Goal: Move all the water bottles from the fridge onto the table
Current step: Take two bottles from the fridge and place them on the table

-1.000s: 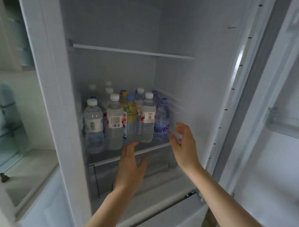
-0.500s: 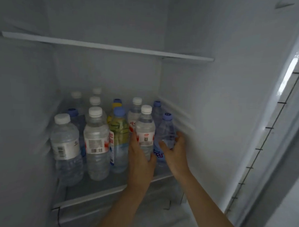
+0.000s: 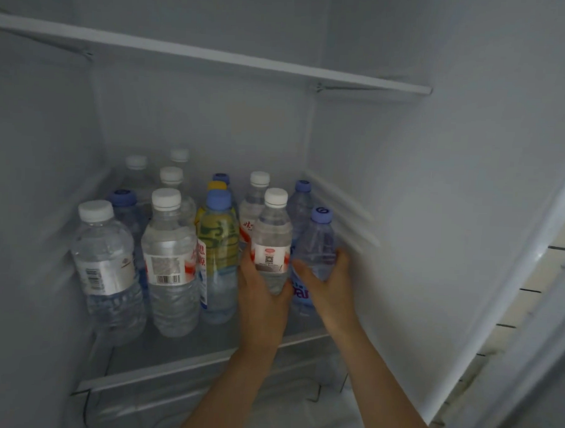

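Both hands have closed in since half a second ago: the left hand (image 3: 263,297) is wrapped round the white-capped bottle (image 3: 271,245), the right hand (image 3: 331,280) round the blue-capped bottle (image 3: 317,244), both at the near right of the fridge shelf (image 3: 184,365). Full, thin-walled and probably slick, they are best gripped mid-body.

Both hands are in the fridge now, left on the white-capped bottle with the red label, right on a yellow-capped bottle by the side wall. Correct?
Not quite. In the head view the right hand grips a blue-capped bottle, not a yellow-capped one. The left hand does hold the white-capped bottle with the red label.
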`<move>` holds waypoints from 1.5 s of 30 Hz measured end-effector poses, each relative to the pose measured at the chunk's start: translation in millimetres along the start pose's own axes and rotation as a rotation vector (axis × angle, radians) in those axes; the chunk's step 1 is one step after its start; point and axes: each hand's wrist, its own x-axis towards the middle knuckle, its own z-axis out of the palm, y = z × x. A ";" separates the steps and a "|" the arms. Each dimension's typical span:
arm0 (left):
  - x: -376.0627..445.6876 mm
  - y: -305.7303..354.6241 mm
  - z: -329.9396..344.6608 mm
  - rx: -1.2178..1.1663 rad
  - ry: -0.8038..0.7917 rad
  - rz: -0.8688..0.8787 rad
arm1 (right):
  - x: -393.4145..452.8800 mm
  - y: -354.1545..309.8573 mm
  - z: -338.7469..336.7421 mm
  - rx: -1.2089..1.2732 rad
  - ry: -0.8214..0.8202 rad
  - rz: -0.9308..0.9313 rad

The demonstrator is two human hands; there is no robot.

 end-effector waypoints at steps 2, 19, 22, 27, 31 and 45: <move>-4.9 4.0 -1.9 -0.001 0.007 0.012 | -3.8 -1.8 -3.2 0.015 0.007 0.010; -94.5 90.1 -89.5 -0.076 -0.060 -0.009 | -144.9 -77.2 -60.2 0.066 0.142 -0.165; -124.7 113.0 -115.7 -0.090 -0.099 -0.036 | -190.2 -91.4 -72.1 0.067 0.196 -0.174; -191.8 135.5 -157.9 -0.022 -0.150 -0.008 | -280.5 -112.8 -93.7 -0.003 0.301 -0.167; -244.4 145.0 -177.4 -0.040 -0.234 0.008 | -349.9 -121.6 -117.4 -0.038 0.347 -0.087; -467.3 192.8 -142.6 -0.077 -0.781 -0.073 | -569.2 -114.9 -276.0 -0.124 0.700 0.274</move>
